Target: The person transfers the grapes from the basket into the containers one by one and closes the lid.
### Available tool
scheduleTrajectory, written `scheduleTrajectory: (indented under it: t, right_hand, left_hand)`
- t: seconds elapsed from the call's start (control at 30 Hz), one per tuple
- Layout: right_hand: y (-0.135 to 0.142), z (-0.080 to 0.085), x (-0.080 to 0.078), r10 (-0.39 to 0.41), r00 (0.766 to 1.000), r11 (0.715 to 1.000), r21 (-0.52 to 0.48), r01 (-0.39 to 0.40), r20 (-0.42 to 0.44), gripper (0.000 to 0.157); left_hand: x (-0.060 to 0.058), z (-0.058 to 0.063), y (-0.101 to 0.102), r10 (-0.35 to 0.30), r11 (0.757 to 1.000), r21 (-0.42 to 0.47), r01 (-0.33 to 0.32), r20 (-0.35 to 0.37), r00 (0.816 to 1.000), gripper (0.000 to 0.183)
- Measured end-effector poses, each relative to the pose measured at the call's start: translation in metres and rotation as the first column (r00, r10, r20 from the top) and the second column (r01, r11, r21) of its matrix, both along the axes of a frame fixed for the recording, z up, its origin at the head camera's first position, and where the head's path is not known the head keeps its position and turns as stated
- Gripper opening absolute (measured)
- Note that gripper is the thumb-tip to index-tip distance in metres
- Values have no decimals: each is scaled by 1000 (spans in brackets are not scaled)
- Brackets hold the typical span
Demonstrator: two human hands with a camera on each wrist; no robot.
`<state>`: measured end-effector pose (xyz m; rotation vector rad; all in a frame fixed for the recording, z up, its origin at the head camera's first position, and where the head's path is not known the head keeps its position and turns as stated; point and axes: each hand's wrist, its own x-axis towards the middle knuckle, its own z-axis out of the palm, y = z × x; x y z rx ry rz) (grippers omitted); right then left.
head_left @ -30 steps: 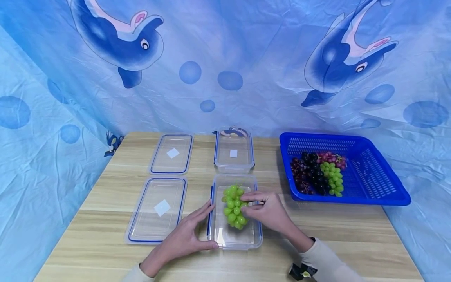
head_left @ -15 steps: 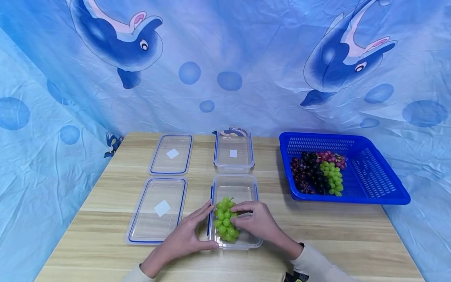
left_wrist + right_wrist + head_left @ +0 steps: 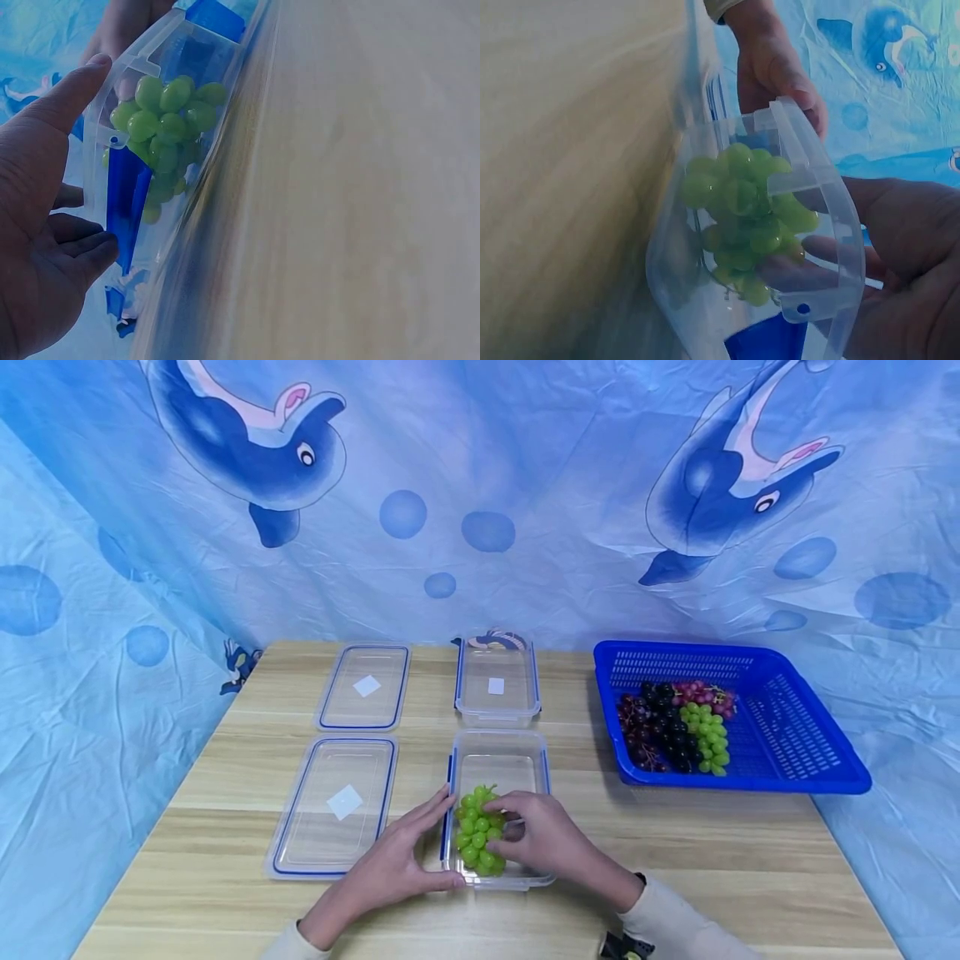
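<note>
A bunch of green grapes [image 3: 477, 833] lies in the near half of a lidless clear plastic food container [image 3: 501, 748]. My right hand [image 3: 553, 837] reaches over the container's right side and holds the bunch there, thumb and forefinger spread along its right side. The right wrist view shows those grapes [image 3: 742, 196] through the clear wall, with the fingers among them. My left hand [image 3: 397, 856] steadies the same container: its thumb touches the near left corner and its straight fingers rest along the left side. In the left wrist view, fingertips touch the blue latch [image 3: 127, 206].
Behind stands a second clear container [image 3: 498, 714]. Two clear lids with blue seals lie left, a far lid [image 3: 386, 697] and a near lid [image 3: 300, 852]. A blue basket [image 3: 795, 781] at the right holds black grapes [image 3: 675, 739], red grapes [image 3: 697, 693] and green grapes [image 3: 707, 735].
My right hand has moved the green grapes left and toward the near end of the container. Its thumb and forefinger now stand wider apart. My left hand has stayed in place.
</note>
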<state>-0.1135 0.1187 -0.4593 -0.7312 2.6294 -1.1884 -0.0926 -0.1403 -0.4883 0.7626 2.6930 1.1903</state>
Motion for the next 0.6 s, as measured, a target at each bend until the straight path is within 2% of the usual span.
scheduleTrajectory:
  t: [0.13, 0.33, 0.47, 0.6]
  right_hand:
    - [0, 4, 0, 20, 998, 995, 99, -15, -54, 54]
    - [3, 6, 1, 45, 998, 993, 115, -39, -50, 57]
    - [8, 7, 1, 51, 996, 995, 90, -45, -72, 55]
    - [17, 11, 0, 46, 998, 999, -20, -47, -50, 50]
  left_hand:
    - [0, 0, 1, 2, 1000, -2, -2, -2, 1000, 112]
    - [1, 0, 1, -2, 1000, -2, 2, 5, 1000, 111]
    - [1, -1, 0, -5, 1000, 0, 5, -1, 1000, 111]
    - [0, -1, 0, -4, 1000, 1, 4, -7, 1000, 111]
